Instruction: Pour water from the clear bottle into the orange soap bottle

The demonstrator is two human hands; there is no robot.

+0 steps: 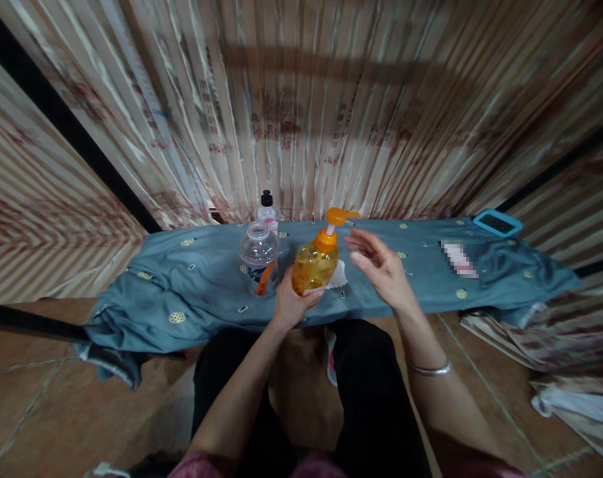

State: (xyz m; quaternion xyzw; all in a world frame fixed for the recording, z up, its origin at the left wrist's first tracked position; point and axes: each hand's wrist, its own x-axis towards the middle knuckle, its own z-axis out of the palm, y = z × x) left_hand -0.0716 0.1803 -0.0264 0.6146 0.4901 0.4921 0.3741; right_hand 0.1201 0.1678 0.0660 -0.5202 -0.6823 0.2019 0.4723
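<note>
My left hand [294, 300] is wrapped round the lower part of a pump bottle [315, 265] filled with yellow liquid. The bottle leans a little to the right, and its orange pump head [337, 216] points right. Just right of the pump, my right hand [381, 267] is apart from the bottle, fingers stretched out and holding nothing. A clear plastic bottle [259, 255] without a cap stands left of the pump bottle. Behind it is a smaller bottle [267, 216] with a black cap, partly hidden. A white scrap of paper [338, 275] lies beside the pump bottle.
A teal patterned cloth [176, 285] covers the narrow table. To the right lie a blue-framed device [497, 224] and a small blurred packet [459, 259]. A pleated curtain [291, 113] hangs behind, with dark poles [77, 119] at the sides.
</note>
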